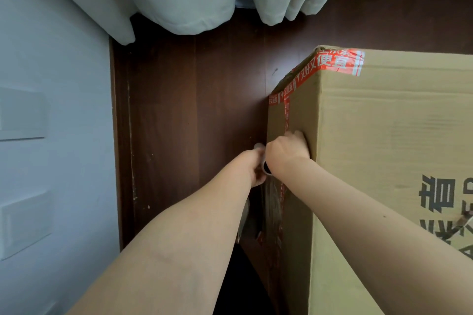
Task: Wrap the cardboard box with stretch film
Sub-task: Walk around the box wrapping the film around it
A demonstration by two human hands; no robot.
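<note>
Hands together | left hand [256,170] gripped film roll [266,170] | right hand [286,151] pressed cardboard box [384,135], grip unclear | risk: film [272,202] could slip if press eased

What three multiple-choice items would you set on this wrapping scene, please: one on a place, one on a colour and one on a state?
1. Where is the right hand?
A. On the curtain
B. Against the taped face of the cardboard box
C. On the wall

2. What colour is the tape on the box?
A. Red with white print
B. Blue
C. Green

3. What is the left hand doing?
A. Lying flat on the floor
B. Hanging idle
C. Gripping the stretch film roll

Answers:
1 B: its fingers lie on the face beside the tape seam.
2 A: red strips run over the corner.
3 C: its fingers curl round the roll beside the box.
</note>
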